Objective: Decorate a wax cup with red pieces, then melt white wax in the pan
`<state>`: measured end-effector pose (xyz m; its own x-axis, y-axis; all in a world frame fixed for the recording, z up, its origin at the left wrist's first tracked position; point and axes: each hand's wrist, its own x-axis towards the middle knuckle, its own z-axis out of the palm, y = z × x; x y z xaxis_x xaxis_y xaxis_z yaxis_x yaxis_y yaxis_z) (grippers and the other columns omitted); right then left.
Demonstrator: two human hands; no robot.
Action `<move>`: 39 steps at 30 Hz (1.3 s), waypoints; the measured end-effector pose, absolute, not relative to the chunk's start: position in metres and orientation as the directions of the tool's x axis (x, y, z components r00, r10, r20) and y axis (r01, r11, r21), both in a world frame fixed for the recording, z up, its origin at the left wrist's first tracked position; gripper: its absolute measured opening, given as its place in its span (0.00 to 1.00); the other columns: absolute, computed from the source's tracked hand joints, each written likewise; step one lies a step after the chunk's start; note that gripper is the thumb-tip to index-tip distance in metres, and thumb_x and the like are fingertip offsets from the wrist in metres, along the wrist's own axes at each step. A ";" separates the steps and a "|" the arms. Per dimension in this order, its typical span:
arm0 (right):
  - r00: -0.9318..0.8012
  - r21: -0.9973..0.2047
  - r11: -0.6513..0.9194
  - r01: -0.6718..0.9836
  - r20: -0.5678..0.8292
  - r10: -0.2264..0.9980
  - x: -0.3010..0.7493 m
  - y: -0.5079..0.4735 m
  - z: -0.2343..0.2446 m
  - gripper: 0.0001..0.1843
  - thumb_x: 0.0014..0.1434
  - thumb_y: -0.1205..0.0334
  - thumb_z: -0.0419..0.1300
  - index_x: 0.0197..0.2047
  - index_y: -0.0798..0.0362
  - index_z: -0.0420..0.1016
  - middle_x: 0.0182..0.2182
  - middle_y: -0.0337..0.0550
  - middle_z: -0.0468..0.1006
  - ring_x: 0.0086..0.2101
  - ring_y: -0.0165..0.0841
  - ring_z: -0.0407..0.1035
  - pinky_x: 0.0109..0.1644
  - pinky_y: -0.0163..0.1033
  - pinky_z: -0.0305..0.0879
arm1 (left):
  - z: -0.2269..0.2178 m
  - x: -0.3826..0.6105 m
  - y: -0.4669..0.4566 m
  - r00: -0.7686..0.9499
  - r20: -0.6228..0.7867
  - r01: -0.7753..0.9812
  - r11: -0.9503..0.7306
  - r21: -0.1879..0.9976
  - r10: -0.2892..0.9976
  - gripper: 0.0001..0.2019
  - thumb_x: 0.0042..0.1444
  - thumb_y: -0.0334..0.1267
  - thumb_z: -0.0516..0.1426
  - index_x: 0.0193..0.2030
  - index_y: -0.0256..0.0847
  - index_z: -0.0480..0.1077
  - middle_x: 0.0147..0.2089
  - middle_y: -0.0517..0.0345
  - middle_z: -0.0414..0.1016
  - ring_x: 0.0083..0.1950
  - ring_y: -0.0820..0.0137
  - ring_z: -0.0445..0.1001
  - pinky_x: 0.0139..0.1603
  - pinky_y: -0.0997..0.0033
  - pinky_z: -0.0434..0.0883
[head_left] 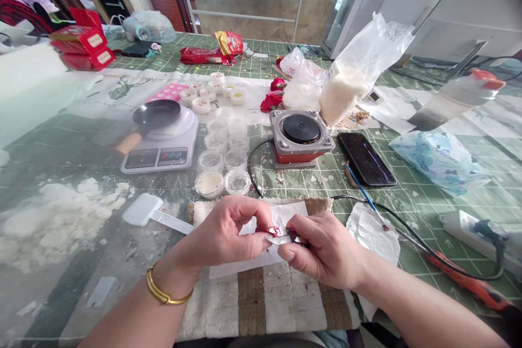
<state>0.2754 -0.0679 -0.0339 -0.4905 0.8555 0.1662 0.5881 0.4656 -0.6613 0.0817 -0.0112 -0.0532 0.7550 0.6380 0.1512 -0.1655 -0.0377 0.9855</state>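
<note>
My left hand (230,231) is closed in a pinch on a small red-and-white piece (274,231), whose exact kind I cannot make out. Closed around a small dark-handled tool with a thin metal blade (279,240), my right hand (326,247) is just to the right of it. The blade points left, close beneath the red piece; my fingers cover most of the handle. Both hands are above a sheet of white paper (240,267) with tiny red bits on it. Under the paper lies a brown-and-cream striped towel (281,304).
Beyond the towel are clear cups (210,183) and a small hot plate (302,136). A kitchen scale (179,141) bears a black pan (157,113). White powder (61,217) and a white scoop (142,210) lie left; a phone (367,159) and cable (432,258) right.
</note>
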 end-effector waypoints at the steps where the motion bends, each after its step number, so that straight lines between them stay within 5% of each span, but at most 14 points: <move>1: -0.491 -0.658 0.466 0.591 0.164 0.855 0.276 -0.068 -0.034 0.16 0.60 0.52 0.49 0.26 0.51 0.53 0.17 0.30 0.54 0.18 0.24 0.48 0.22 0.32 0.41 | -0.053 0.082 -0.011 0.751 0.156 -0.169 -0.042 0.985 0.641 0.04 0.50 0.27 0.58 0.28 0.37 0.67 0.27 0.59 0.66 0.29 0.73 0.65 0.30 0.71 0.62; 39: -0.486 -0.610 0.497 0.618 0.201 0.851 0.276 -0.068 -0.034 0.18 0.61 0.49 0.48 0.24 0.51 0.55 0.16 0.31 0.56 0.18 0.23 0.49 0.21 0.33 0.43 | -0.053 0.082 -0.011 0.738 0.180 -0.189 -0.057 0.980 0.650 0.05 0.48 0.25 0.57 0.27 0.37 0.67 0.26 0.59 0.66 0.29 0.73 0.64 0.31 0.72 0.62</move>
<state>0.2757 -0.0680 -0.0342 -0.4859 0.8506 0.2008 0.6176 0.4968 -0.6098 0.0818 -0.0110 -0.0528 0.7385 0.6497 0.1802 -0.1886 -0.0575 0.9804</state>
